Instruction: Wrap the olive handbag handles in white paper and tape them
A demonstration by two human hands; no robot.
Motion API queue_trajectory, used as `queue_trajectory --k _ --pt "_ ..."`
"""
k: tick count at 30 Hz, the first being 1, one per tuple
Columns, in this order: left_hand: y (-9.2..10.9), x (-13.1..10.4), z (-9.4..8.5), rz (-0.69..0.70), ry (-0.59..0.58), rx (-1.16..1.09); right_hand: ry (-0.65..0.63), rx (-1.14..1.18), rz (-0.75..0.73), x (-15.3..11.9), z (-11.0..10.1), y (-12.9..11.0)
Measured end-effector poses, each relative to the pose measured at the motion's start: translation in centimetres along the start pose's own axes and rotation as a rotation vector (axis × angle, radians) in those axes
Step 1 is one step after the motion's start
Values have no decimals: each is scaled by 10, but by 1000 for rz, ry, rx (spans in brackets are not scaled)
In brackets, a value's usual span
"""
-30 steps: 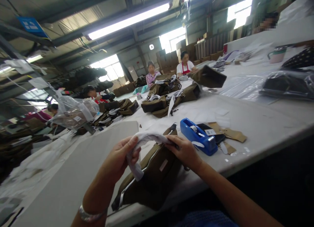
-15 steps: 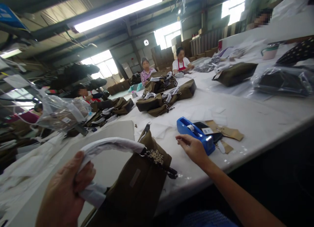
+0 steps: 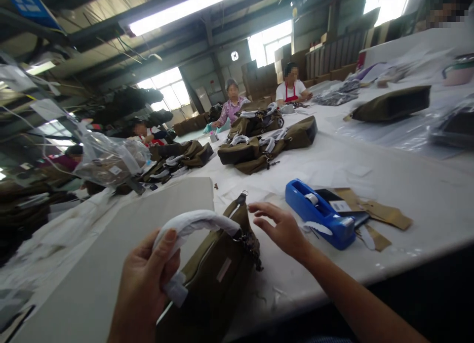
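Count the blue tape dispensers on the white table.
1. The blue tape dispenser sits on the white table, just right of the right hand. Bag piles farther back could hide others.

Right hand (image 3: 282, 228) back from tape dispenser (image 3: 318, 215) toward bag (image 3: 218, 274), left hand (image 3: 142, 283) lowered

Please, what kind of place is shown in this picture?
Probably a bag factory's packing hall: piles of olive bags on a long white table, seated workers, and a blue tape dispenser by the right hand.
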State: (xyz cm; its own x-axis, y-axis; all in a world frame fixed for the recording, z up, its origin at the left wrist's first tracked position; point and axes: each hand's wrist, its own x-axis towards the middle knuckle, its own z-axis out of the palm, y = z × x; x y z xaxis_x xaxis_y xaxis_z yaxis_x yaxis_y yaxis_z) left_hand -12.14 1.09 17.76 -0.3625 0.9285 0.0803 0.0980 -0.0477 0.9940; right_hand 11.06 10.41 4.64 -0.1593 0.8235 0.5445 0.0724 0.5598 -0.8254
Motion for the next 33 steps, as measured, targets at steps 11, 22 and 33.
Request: queue_trajectory --k 11,22,33 --pt "-6 15 23 1016 209 971 -90 -24 72 8 4 -40" --pt "-34 -3 14 1482 -112 1000 60 241 -27 6 9 -34" --pt "-6 7 1 -194 -858 56 -574 741 244 23 -10 -21"
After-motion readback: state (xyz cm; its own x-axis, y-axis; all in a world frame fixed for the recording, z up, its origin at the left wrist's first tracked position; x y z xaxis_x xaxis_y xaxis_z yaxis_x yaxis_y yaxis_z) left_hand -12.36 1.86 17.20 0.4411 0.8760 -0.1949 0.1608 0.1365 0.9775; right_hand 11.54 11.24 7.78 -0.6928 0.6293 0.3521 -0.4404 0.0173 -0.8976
